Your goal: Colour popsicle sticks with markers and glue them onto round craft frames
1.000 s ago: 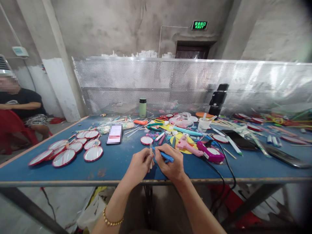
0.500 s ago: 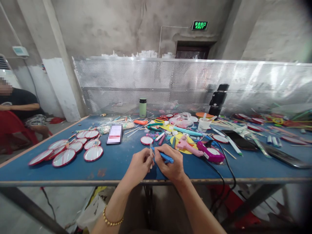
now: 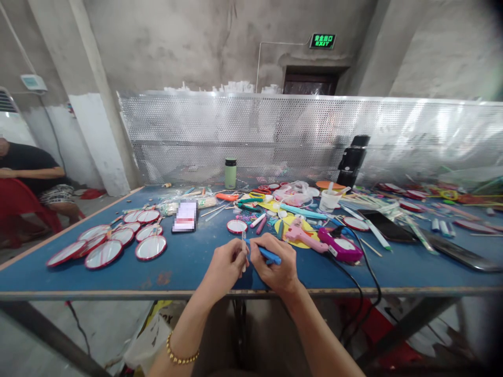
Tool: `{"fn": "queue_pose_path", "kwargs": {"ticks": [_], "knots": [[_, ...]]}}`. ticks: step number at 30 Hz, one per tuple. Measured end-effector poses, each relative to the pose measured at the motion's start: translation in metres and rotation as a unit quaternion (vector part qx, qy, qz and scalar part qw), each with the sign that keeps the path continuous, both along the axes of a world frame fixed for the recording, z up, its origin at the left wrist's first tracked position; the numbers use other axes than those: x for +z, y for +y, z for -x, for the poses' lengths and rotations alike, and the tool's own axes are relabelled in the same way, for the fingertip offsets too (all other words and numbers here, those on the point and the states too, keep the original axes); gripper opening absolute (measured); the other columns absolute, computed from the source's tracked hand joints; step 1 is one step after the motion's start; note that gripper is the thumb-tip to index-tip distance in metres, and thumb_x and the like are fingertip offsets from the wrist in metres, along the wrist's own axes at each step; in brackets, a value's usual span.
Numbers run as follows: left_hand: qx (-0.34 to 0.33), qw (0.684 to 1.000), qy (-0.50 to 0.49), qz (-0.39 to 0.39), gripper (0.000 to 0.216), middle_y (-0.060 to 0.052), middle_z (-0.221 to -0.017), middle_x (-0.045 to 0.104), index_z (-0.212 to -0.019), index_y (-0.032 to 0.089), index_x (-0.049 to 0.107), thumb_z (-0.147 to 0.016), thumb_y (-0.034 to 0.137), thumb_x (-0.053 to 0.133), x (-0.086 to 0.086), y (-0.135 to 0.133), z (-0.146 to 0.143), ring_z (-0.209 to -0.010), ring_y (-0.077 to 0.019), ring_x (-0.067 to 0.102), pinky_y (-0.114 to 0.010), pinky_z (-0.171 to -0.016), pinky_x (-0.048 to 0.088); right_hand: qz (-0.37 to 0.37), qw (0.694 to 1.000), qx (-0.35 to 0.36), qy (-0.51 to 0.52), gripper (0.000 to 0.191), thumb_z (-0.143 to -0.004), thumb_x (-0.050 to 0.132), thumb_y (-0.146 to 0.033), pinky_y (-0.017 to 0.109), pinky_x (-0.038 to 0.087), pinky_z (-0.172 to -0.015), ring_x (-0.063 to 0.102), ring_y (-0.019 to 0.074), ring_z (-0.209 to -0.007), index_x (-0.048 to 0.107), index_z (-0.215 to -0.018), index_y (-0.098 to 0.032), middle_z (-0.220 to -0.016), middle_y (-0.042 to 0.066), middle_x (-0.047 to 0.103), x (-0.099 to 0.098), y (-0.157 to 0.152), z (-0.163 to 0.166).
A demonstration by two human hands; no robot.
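Left hand (image 3: pixel 226 263) pinched 1 pale stick (image 3: pixel 243 244) over the tabletop's (image 3: pixel 184 272) near edge; right hand (image 3: pixel 282 269) gripped 1 blue pen (image 3: pixel 270 255), tip beside stick. Step looked like marking; next stroke called for steady stick, light pressure.

A slim, flat, pale stick (image 3: pixel 243 243), pinched in your left hand (image 3: pixel 227 262), runs up and down in your view. A blue pen (image 3: pixel 271 255) slants in your right hand (image 3: pixel 282 268), front end just beside the stick.
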State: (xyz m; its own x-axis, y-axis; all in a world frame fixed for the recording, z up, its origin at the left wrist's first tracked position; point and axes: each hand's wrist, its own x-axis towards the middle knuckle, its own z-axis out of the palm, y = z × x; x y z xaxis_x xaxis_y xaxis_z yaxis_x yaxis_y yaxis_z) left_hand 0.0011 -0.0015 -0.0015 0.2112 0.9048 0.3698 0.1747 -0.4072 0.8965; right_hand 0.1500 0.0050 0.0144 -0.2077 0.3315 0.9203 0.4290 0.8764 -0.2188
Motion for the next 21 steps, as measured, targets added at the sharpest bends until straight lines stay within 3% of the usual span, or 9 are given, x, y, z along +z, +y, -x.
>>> {"fn": "queue_pose_path", "kwargs": {"ticks": [21], "knots": [[-0.005,1.0,0.009,0.006,0.018,0.006,-0.058,0.053,-0.072,0.021,0.049,-0.089,0.026,0.048,0.0005,-0.0004,0.0004,-0.047,-0.01,0.048,-0.021,-0.05,0.039,-0.004,1.0,-0.021,0.013,0.011,-0.087,0.057,-0.01,0.024,0.04,-0.057,0.048,0.0105,-0.057,0.059,-0.081,-0.02,-0.067,-0.002,0.055,-0.0023,0.0011,-0.0003]]}}
